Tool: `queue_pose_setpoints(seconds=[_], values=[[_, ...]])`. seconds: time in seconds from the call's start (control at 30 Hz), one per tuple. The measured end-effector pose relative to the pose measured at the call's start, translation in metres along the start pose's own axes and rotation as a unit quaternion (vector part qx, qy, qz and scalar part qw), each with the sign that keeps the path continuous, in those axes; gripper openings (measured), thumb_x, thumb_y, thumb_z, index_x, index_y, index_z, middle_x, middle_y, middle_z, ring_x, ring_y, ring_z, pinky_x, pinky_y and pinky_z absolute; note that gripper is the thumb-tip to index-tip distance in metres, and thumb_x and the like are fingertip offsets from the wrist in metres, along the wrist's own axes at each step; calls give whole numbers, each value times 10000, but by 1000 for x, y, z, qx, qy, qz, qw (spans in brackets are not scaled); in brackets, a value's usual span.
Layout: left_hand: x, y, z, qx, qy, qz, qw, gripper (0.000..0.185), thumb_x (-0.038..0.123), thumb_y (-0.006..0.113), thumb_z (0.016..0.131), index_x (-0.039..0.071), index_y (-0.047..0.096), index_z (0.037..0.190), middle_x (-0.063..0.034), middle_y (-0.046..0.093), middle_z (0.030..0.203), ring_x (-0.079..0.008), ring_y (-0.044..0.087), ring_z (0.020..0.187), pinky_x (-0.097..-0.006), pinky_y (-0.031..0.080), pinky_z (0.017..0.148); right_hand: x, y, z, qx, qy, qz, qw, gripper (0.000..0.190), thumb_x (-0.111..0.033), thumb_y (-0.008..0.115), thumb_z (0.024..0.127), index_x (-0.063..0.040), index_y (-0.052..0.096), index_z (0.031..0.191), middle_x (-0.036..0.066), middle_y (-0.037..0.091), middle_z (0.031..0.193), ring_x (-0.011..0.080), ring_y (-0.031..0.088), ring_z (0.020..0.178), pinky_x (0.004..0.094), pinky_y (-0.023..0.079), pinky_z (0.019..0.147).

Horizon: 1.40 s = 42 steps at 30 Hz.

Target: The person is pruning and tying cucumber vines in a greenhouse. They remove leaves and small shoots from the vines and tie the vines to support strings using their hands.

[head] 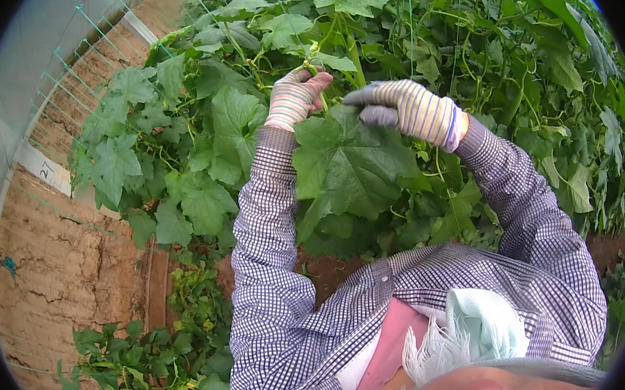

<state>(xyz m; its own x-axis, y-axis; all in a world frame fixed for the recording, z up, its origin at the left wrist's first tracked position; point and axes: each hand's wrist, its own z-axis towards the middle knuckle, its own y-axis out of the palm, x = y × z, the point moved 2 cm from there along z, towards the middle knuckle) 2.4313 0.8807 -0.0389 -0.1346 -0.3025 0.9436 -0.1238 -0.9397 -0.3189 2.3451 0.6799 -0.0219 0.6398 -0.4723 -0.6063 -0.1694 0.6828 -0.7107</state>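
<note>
My left hand point(297, 97), in a striped knit work glove, is closed around a thin green vine stem point(310, 68) near its growing tip. To its right, my right hand point(402, 110) wears a similar glove with a grey-coated palm and fingers. Its fingers are extended and slightly bent, just above a broad lobed leaf point(351, 163); whether they touch the leaf or its stalk I cannot tell. A thicker upright stem point(354, 52) rises just beyond the two hands. Part of the left fingertips is hidden behind the stem and thumb.
Dense climbing vines point(501, 56) fill the far side and right. Green support strings point(410, 19) run up through the foliage. At left stands a cracked earthen wall point(60, 245) with a white board point(42, 165) bearing writing. Low leafy plants point(155, 376) grow at lower left.
</note>
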Motion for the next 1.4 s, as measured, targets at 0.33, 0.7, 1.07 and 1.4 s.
queue_pose_setpoints(seconds=[0.33, 0.7, 1.07, 1.4], values=[[5, 31, -10, 75, 116, -33, 990, 320, 205, 607, 891, 17, 607, 1149, -68, 684, 849, -121, 454, 417, -256, 411, 438, -14, -80, 124, 6, -88, -304, 949, 224, -172, 627, 888, -73, 670, 1084, 85, 687, 1016, 184, 653, 896, 315, 521, 810], [5, 0, -18, 45, 104, -26, 993, 272, 113, 571, 887, -8, 615, 1126, -26, 703, 853, -86, 440, 434, -233, 380, 433, -68, -76, 150, -299, 48, -296, 906, 244, -250, 539, 950, -44, 650, 1021, 14, 659, 768, 129, 591, 718, 302, 484, 650], [-10, 7, -1, 94, 71, -12, 993, 387, 224, 664, 846, -21, 609, 1140, -70, 677, 786, -121, 460, 440, -273, 412, 483, 7, -89, 183, 98, -179, -237, 950, 93, -117, 607, 874, -41, 627, 825, 77, 554, 612, 149, 531, 576, 317, 453, 530], [-19, 25, 2, 172, 65, -61, 981, 283, 219, 640, 858, 41, 631, 1078, -41, 578, 554, -108, 486, 423, -260, 380, 443, 51, -10, 114, 59, -3, 33, 998, 308, -287, 598, 900, -10, 660, 1020, 87, 679, 844, 184, 622, 734, 309, 501, 707]])
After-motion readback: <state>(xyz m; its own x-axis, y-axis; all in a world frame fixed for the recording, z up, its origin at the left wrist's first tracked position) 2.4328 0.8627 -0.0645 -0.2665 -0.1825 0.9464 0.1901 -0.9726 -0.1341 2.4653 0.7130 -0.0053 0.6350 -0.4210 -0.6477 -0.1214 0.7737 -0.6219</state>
